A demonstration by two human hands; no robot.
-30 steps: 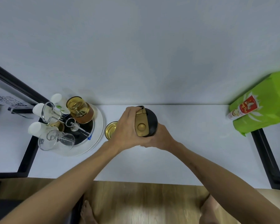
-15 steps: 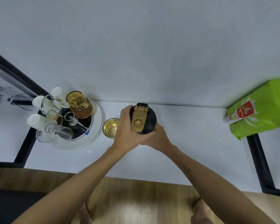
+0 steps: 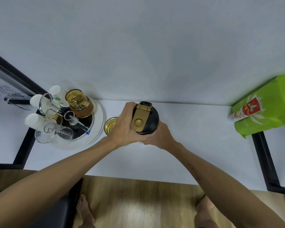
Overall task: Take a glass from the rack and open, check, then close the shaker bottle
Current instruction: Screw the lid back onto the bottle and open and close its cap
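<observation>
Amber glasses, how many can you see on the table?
2. One amber glass sits upside down on the round white rack; the other stands on the white table beside the rack, partly hidden by the left hand.

We have a single view, from a wide-angle camera worn on the head, looking forward and steeply down over the table's (image 3: 196, 153) near edge. Both forearms enter from the bottom corners and meet near the table's middle (straight lines bow towards the borders). The far edge meets the wall (image 3: 138, 46), which fills the upper half; the wooden floor (image 3: 138, 203) shows below the near edge.
</observation>
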